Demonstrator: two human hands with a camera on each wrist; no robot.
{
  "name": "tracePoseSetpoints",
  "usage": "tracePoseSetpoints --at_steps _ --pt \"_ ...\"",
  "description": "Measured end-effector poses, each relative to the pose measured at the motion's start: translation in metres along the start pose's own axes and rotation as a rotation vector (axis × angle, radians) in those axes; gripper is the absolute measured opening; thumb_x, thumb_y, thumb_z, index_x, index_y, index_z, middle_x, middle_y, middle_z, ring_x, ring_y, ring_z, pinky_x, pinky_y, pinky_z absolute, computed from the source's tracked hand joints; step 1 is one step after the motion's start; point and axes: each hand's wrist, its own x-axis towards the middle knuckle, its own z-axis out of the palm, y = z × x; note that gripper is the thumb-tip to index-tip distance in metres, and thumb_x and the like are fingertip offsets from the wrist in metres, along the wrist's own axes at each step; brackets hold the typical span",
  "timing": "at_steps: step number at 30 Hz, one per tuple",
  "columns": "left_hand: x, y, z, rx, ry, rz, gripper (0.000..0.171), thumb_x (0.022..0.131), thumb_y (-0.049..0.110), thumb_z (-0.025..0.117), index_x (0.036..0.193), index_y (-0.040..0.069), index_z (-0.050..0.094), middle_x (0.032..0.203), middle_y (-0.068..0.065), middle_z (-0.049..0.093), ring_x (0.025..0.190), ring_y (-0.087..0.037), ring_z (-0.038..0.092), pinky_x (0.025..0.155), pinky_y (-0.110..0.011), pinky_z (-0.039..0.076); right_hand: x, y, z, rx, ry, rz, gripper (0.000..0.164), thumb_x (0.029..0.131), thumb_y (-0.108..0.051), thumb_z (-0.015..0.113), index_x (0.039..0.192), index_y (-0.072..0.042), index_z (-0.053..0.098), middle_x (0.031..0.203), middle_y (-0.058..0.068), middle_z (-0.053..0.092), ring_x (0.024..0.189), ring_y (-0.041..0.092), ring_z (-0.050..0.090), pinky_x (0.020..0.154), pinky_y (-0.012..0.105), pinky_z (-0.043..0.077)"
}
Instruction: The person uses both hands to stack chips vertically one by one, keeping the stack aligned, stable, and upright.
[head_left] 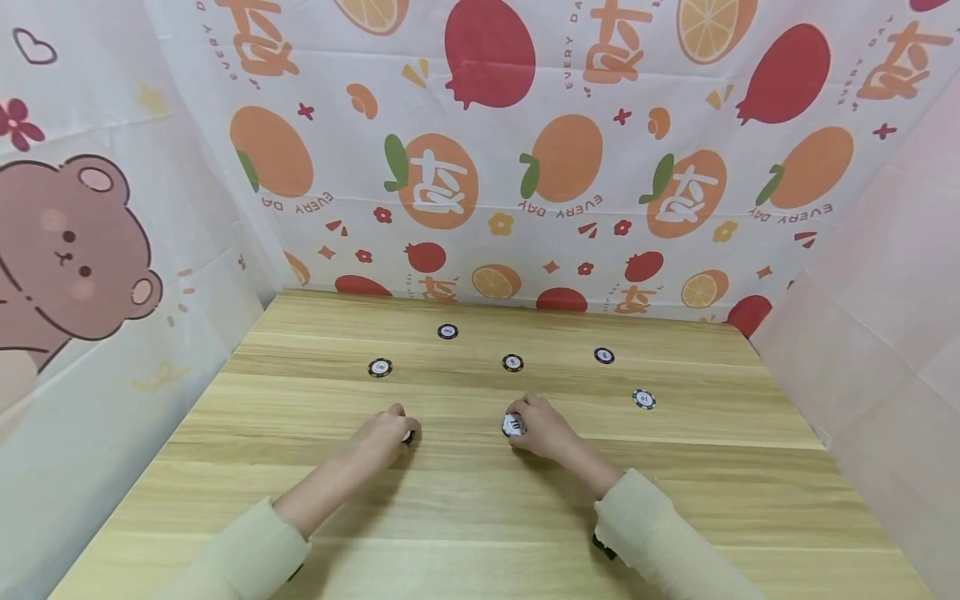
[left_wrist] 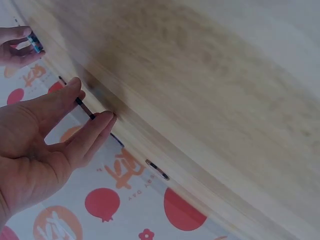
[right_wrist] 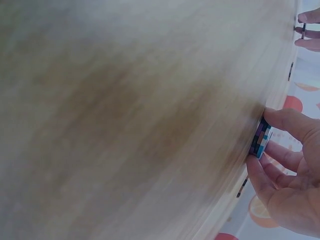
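Observation:
My left hand pinches a single dark-edged poker chip between thumb and fingertips. In the left wrist view that chip shows edge-on, held just over the wooden table. To its right, my right hand grips a short stack of poker chips by the sides; the top chip is white with a 10 printed on it. Seen from the right wrist, the stack has blue, purple and white edges and stands at the tabletop, thumb on one side and fingers on the other.
Single chips lie flat farther back on the wooden table: a black one, a 100 chip, another black one, a dark one and a blue-grey 10 chip. Fruit-printed cloth hangs behind the table.

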Motion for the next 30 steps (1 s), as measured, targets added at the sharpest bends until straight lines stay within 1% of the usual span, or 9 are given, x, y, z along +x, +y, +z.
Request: tracePoseSetpoints --at_steps 7,13,16,23,30 --pt "0.008 0.01 0.004 -0.002 0.017 0.036 0.021 0.067 -0.003 0.076 0.085 0.004 0.067 0.077 -0.009 0.049 0.068 -0.024 0.055 0.061 -0.033 0.049 0.0 -0.001 -0.001 0.009 -0.008 0.006 0.039 0.078 -0.017 0.073 0.112 -0.002 0.059 0.101 0.007 0.049 0.09 0.022 0.048 0.077 0.035 0.044" --pt "0.018 0.018 0.007 -0.011 0.005 0.045 0.023 0.068 -0.004 0.075 0.089 0.003 0.068 0.079 -0.011 0.051 0.07 -0.026 0.056 0.063 -0.034 0.05 0.0 0.0 0.0 0.005 0.001 -0.002 0.039 0.078 -0.017 0.073 0.112 -0.002 0.059 0.1 0.006 0.049 0.087 0.021 0.047 0.075 0.034 0.044" --pt "0.022 0.023 0.008 -0.01 0.005 0.061 0.022 0.068 -0.004 0.075 0.089 0.002 0.068 0.078 -0.011 0.051 0.07 -0.027 0.056 0.064 -0.035 0.05 0.0 0.001 0.0 0.009 0.01 -0.006 0.039 0.077 -0.016 0.074 0.11 -0.002 0.059 0.099 0.007 0.049 0.087 0.021 0.048 0.074 0.034 0.044" --pt "0.03 0.035 0.011 -0.022 -0.026 0.072 0.022 0.069 -0.003 0.075 0.089 0.002 0.068 0.08 -0.011 0.051 0.072 -0.026 0.056 0.066 -0.034 0.05 -0.001 0.0 0.0 0.01 0.01 -0.007 0.039 0.077 -0.017 0.074 0.111 -0.003 0.06 0.098 0.006 0.049 0.087 0.021 0.048 0.075 0.034 0.045" --pt "0.039 0.045 0.015 -0.03 -0.012 0.111 0.022 0.068 -0.003 0.074 0.089 0.002 0.069 0.078 -0.01 0.051 0.071 -0.025 0.056 0.064 -0.034 0.05 0.001 0.001 0.0 0.01 0.001 0.008 0.039 0.078 -0.018 0.074 0.112 -0.004 0.06 0.099 0.005 0.049 0.089 0.021 0.048 0.077 0.035 0.044"
